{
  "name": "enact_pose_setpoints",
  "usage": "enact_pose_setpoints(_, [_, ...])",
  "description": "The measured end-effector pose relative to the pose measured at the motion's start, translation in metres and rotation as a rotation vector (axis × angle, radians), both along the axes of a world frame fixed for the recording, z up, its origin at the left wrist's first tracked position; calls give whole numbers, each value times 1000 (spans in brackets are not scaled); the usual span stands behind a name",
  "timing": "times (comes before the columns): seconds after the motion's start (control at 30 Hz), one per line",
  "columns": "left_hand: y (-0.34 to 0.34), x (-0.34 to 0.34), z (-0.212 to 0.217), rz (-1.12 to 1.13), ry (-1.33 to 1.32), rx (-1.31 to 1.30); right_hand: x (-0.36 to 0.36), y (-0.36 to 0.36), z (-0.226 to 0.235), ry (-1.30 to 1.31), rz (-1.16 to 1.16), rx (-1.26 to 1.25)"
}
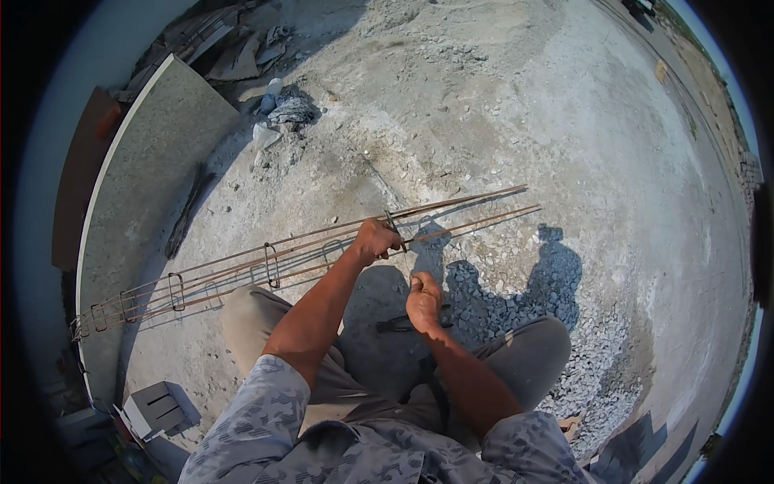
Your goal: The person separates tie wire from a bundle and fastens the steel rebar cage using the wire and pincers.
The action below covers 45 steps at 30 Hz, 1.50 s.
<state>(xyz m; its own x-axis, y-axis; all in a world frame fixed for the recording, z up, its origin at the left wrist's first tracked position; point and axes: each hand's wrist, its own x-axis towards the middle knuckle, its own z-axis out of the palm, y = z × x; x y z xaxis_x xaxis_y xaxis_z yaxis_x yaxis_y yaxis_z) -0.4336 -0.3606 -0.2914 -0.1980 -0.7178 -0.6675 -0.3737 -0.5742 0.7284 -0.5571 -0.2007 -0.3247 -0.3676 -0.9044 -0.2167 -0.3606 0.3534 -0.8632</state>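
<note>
A long cage of thin rusty steel bars point(476, 223) runs from the far left to just ahead of me, with several wire stirrups point(271, 266) around its bars. My left hand point(377, 241) is closed at the cage's right part, gripping a stirrup point(390, 219) where it meets the bars. Closer to my body, my right hand point(425, 302) is a fist with its thumb on top; whatever it may hold is too small to make out. A dark hand tool point(393, 325) shows on the ground beside that fist, partly hidden by it.
Loose gravel point(592, 363) lies to the right of my bent knees. A large pale slab point(153, 161) curves along the left, with a hollow block point(153, 410) near its lower end. Crumpled cloth and plastic point(282, 109) lie beyond the cage.
</note>
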Motion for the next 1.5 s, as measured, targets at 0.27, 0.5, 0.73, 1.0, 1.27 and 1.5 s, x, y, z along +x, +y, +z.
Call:
enact_pose_setpoints(0.27, [-5, 4, 2, -1, -83, -15, 4, -8, -9, 18, 45, 143])
enact_pose_setpoints(0.5, [4, 1, 9, 25, -60, 37, 4, -30, -9, 26, 53, 58])
enact_pose_setpoints(0.73, [11, 3, -4, 10, -62, 17, 9, -30, -12, -25, 18, 83])
enact_pose_setpoints(1.0, [14, -1, -13, 36, -65, -50, 6, -24, -16, 71, 25, 125])
enact_pose_setpoints(1.27, [19, 6, -20, -47, -100, -135, -17, -45, 30, 314, 241, -29])
enact_pose_setpoints(1.5, [30, 2, 0, -204, -104, -197, -56, -112, 35, 340, 420, -115])
